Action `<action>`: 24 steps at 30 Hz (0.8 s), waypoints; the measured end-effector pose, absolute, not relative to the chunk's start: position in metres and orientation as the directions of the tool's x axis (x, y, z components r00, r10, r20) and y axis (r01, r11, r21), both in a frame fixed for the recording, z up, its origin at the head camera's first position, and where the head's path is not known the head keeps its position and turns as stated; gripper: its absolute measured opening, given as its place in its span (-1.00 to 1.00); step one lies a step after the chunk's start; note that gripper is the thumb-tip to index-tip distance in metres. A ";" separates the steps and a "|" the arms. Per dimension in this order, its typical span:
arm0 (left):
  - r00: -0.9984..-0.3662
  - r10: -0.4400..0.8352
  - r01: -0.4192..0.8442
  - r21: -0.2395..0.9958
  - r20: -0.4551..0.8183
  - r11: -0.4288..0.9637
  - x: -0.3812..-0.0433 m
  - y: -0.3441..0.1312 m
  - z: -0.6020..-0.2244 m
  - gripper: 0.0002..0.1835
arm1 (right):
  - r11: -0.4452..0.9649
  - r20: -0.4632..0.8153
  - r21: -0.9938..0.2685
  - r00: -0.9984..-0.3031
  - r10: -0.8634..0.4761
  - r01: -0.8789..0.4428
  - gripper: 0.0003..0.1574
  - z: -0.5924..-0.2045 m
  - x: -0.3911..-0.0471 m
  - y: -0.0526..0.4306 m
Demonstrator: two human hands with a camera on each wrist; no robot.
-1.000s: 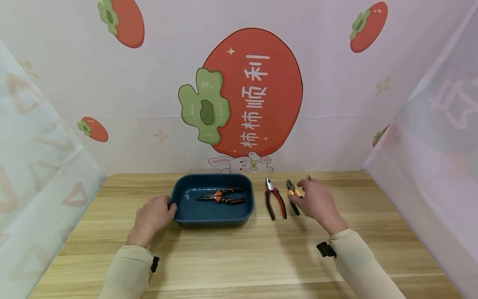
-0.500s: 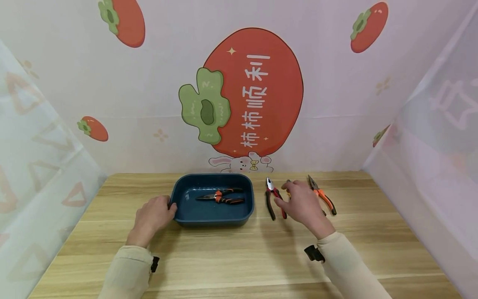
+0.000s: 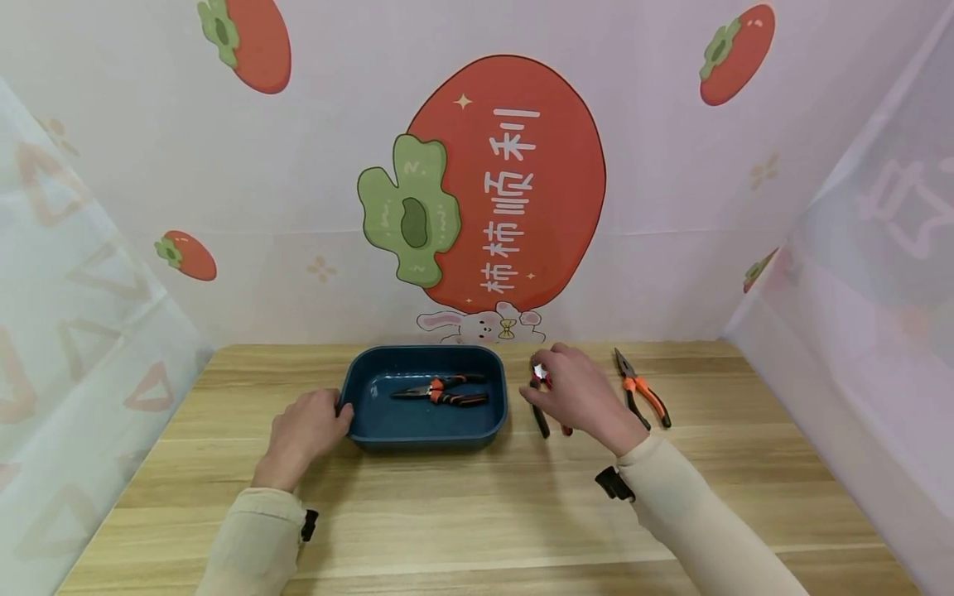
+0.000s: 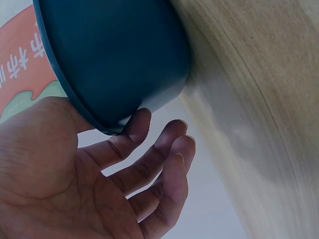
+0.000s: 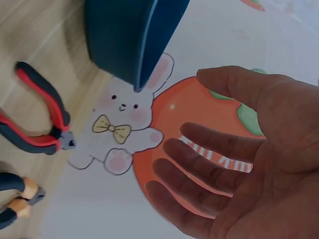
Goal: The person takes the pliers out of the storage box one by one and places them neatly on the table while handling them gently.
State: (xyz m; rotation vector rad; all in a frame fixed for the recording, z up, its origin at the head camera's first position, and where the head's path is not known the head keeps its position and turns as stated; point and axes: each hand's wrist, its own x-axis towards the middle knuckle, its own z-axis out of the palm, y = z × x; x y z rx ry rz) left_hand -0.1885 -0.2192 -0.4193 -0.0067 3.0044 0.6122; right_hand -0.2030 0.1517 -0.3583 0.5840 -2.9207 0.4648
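Note:
My left hand (image 3: 305,430) pinches the left rim of a blue rectangular tub (image 3: 425,444) between thumb and index finger; the other fingers curl loosely outside it. Inside the tub lie needle-nose pliers (image 3: 447,397) with black-and-orange handles. Above the red-and-black pliers (image 3: 540,420) hovers my right hand (image 3: 581,393), partly covering them in the head view. Its fingers are spread and hold nothing, as the right wrist view shows. Pliers with yellow-orange and dark handles (image 5: 20,201) lie beside the red-and-black pair; the hand hides them in the head view.
Farther right on the wooden table (image 3: 447,530) lie long-nose pliers (image 3: 639,393) with orange-and-black handles, their tips toward the back. A printed cloth backdrop (image 3: 298,165) rises behind the table, with side sheets at left and right.
My right hand has moved left, from over the orange-handled pliers past the yellow-orange pair to the red-and-black pair. My left hand and the tub have stayed in place.

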 end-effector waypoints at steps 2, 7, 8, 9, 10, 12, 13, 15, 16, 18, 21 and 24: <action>-0.997 0.010 -0.020 0.392 -0.075 0.920 -0.189 -0.219 -0.420 -0.70 | 0.872 0.173 -0.268 -0.910 -0.376 -0.411 -0.54 -0.354 -0.206 0.147; -0.998 0.011 -0.016 0.387 -0.069 0.922 -0.189 -0.220 -0.420 -0.70 | 0.859 0.145 -0.241 -0.891 -0.429 -0.453 -0.50 -0.346 -0.213 0.138; -0.998 0.011 -0.015 0.386 -0.067 0.922 -0.189 -0.220 -0.420 -0.70 | 0.856 0.138 -0.234 -0.888 -0.439 -0.460 -0.49 -0.345 -0.214 0.136; -0.998 0.013 -0.014 0.387 -0.065 0.922 -0.189 -0.220 -0.420 -0.70 | 0.856 0.127 -0.230 -0.886 -0.446 -0.463 -0.49 -0.344 -0.215 0.134; -0.998 0.013 -0.012 0.388 -0.063 0.922 -0.188 -0.221 -0.420 -0.70 | 0.855 0.117 -0.223 -0.883 -0.454 -0.469 -0.48 -0.343 -0.216 0.132; -0.998 0.012 -0.014 0.389 -0.064 0.921 -0.188 -0.221 -0.419 -0.70 | 0.852 0.096 -0.212 -0.878 -0.469 -0.479 -0.46 -0.341 -0.218 0.128; -0.998 0.010 -0.016 0.390 -0.064 0.921 -0.188 -0.221 -0.419 -0.70 | 0.850 0.087 -0.210 -0.875 -0.477 -0.484 -0.45 -0.341 -0.220 0.126; -0.998 0.011 -0.015 0.391 -0.064 0.920 -0.189 -0.221 -0.419 -0.70 | 0.842 0.069 -0.206 -0.866 -0.496 -0.499 -0.44 -0.340 -0.223 0.123; -0.998 0.010 -0.015 0.390 -0.064 0.921 -0.189 -0.221 -0.419 -0.70 | 0.838 0.060 -0.201 -0.861 -0.505 -0.506 -0.43 -0.340 -0.225 0.121; -0.998 0.009 -0.016 0.389 -0.062 0.921 -0.189 -0.221 -0.419 -0.70 | 0.833 0.038 -0.194 -0.852 -0.522 -0.519 -0.41 -0.338 -0.228 0.117; -0.998 0.011 -0.014 0.389 -0.061 0.921 -0.188 -0.221 -0.420 -0.70 | 0.828 0.002 -0.178 -0.841 -0.541 -0.532 -0.39 -0.336 -0.232 0.112; -0.998 0.007 -0.018 0.391 -0.063 0.920 -0.188 -0.220 -0.420 -0.70 | 0.820 -0.034 -0.163 -0.827 -0.560 -0.549 -0.39 -0.335 -0.237 0.107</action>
